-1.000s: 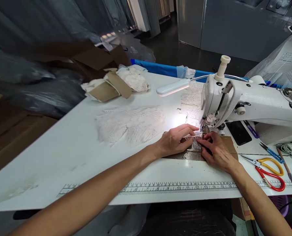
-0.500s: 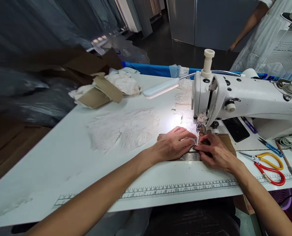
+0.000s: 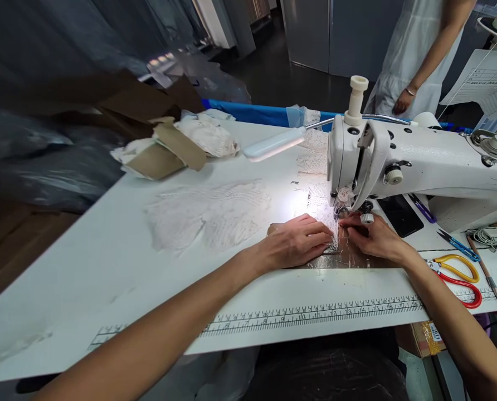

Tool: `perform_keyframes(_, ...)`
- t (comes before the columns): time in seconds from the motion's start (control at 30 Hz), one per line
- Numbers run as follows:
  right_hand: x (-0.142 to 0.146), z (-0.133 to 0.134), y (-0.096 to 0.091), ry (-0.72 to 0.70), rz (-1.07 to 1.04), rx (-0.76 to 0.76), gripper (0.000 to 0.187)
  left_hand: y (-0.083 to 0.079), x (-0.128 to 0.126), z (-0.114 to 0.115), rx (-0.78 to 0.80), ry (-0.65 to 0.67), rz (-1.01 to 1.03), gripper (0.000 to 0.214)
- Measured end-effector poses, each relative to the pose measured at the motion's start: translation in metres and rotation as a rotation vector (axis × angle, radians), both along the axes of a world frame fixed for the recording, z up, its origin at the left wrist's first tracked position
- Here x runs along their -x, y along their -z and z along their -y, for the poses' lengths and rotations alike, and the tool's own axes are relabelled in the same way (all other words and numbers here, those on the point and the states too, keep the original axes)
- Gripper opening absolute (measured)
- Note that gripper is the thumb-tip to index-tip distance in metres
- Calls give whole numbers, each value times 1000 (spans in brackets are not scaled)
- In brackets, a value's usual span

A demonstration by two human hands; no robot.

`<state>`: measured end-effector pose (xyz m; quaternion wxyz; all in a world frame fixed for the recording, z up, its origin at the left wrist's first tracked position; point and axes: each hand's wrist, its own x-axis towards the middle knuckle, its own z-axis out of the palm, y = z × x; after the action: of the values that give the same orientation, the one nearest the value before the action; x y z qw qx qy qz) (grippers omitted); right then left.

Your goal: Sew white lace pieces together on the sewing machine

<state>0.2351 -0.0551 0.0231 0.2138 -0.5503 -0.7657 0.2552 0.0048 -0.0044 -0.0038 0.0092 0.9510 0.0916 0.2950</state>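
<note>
Table, white, took up most of the view, with a printed ruler along its near edge, presumably so cloth could be measured where it lay. Sewing machine stood at the right end, head turned toward the person. A broad lace panel lay spread flat left of centre, well apart from the needle; a lace bundle wrapped in a cardboard band sat at the far edge, likely stock kept out of the way. The gooseneck lamp was angled down, its bright pool falling just left of the presser foot. Left hand lay palm down, fingers out straight and together, gripping nothing but pressing the small lace piece flat, probably to stop it creeping. Right hand lay on the other side of the foot, fingers bent, tips at the lace edge; pinch or mere press could not be told. The lace piece rested on a glossy brown taped sheet, right under the foot between the two hands. Scissors and blue snips lay near the right forearm, within easy reach. Another person in white stood behind the machine.
</note>
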Motion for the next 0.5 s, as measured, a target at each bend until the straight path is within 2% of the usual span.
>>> perform_keyframes(0.2, 1, 8, 21, -69, 162, -153, 33, -1, 0, 3, -62, -18, -29, 19)
perform_keyframes(0.5, -2, 6, 29, -128, 179, -248, 34, -9, 1, 7, -76, 9, -137, 25)
